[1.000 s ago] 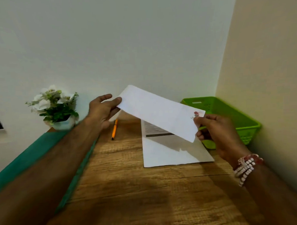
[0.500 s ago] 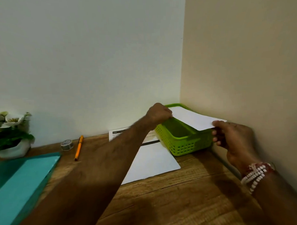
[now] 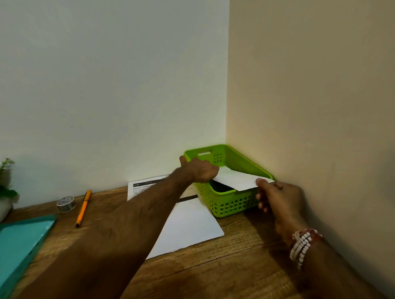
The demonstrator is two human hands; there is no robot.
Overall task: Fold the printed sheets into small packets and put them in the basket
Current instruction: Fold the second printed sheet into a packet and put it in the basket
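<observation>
— Item one: folded sheet (image 3: 235,179). Location?
— Over the green basket (image 3: 230,206) in the desk (image 3: 218,271) corner, level with its rim, not yet dropped in.
— Lie?
— Long axis left to right, spanning the basket.
— Holds?
— Left hand (image 3: 201,170) curled on the far end; right hand (image 3: 279,198) fingers (image 3: 261,182) pinch the near corner.
— Next?
— Basket lies straight below; probably a plain release by both hands.

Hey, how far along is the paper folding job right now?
Done: the folded sheet is already a narrow packet. In hand: the left hand and right hand each grip one end of it, holding it across the green basket, not yet released. Left: a printed sheet lies flat and unfolded on the desk beside the basket. The basket's inside is too dark to count packets.
</observation>
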